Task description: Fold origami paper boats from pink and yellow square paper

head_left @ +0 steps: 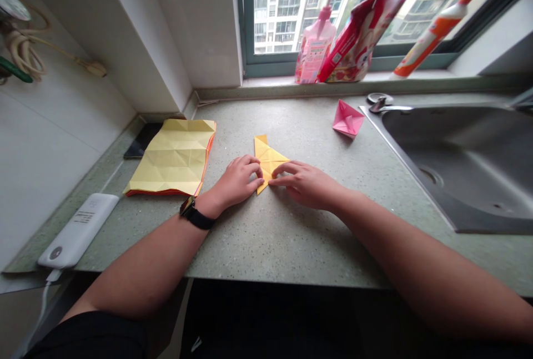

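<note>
A folded piece of yellow-orange paper [268, 159] lies on the speckled counter between both hands, with crease lines across its face. My left hand [241, 178] pinches its lower left edge, thumb and fingers closed together. From the other side, my right hand [306, 184] has its thumb and index finger closed at the lower right edge of the same paper. The fingertips cover parts of the lower edges. Left of my hands is a stack of creased paper sheets [177, 153], pale yellow on top with orange and red edges below.
A pink folded paper piece [348, 120] sits near the steel sink [453, 226]. A dark phone [144, 140] lies partly under the stack, and a white power bank [79, 231] with a cable is at left. A pump bottle [316, 43], a red bag [362, 37] and an orange-white bottle [437, 34] line the sill.
</note>
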Tool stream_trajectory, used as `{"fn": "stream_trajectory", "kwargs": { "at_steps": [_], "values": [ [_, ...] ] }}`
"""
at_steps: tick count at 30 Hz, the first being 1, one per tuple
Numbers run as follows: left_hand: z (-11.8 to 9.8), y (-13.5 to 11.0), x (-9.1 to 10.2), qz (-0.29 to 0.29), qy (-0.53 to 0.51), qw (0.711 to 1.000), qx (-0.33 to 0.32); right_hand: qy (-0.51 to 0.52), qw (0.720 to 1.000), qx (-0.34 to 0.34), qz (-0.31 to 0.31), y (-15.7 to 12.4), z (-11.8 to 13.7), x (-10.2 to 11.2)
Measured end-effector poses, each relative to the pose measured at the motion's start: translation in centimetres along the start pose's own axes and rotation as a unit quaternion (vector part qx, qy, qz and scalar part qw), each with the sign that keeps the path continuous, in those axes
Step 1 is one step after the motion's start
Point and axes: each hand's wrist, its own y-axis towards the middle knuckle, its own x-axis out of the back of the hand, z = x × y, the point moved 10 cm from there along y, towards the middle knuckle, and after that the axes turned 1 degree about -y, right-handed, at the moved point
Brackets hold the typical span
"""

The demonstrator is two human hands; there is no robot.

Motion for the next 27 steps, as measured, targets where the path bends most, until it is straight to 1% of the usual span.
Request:
{"fn": "stream_trajectory", "kwargs": {
  "at_steps": [5,13,17,27],
  "values": [
    [0.11,-0.03,0.04,-0.007,-0.011,1.0,0.007,-0.005,1.0,0.015,0.002,-0.03,0.29,-0.12],
    [0.31,0.11,-0.21,-0.002,-0.017,1.0,0.003,-0.006,0.999,0.042,-0.026,-0.1,0.56,-0.28],
    [0.4,0.2,-0.29,0.002,-0.017,1.0,0.004,-0.005,0.999,0.038,-0.034,-0.06,0.54,-0.25],
    [0.4,0.26,-0.23,0.005,-0.018,1.0,0.013,0.012,0.999,0.035,-0.031,-0.04,0.41,-0.33]
  ]
}}
